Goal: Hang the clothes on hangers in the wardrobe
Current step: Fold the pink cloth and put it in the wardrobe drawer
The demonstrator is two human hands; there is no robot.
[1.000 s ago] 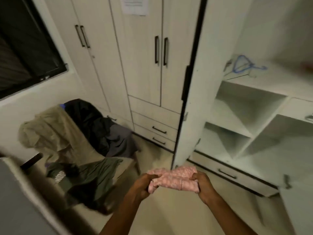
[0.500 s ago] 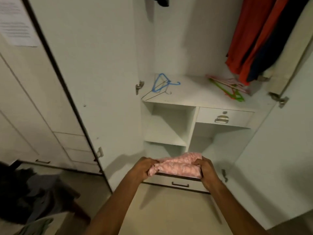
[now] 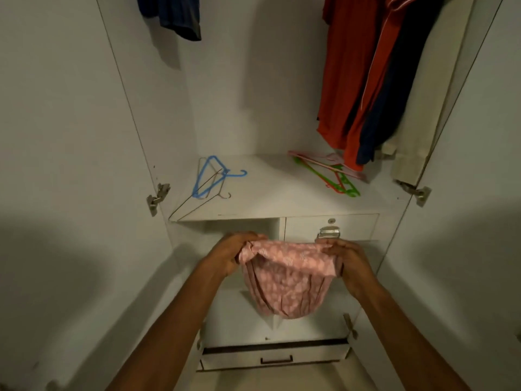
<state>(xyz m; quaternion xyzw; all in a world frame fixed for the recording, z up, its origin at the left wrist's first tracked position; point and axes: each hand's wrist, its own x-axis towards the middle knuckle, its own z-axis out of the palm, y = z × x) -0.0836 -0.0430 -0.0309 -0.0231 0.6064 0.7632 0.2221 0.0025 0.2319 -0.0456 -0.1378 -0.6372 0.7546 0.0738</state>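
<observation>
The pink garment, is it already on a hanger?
No, the pink garment hangs loose between the left hand and the right hand, which grip its top edge, with no hanger in it.

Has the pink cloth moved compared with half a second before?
Yes. The pink cloth has risen: its top edge was near the bottom drawer and is now up by the small drawer's metal handle, and it hangs more unfolded.

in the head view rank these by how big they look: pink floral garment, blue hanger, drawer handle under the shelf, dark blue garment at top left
1. pink floral garment, nearest the camera, so flattered
2. dark blue garment, cropped by the frame
3. blue hanger, close to the dark blue garment, unsure
4. drawer handle
</observation>
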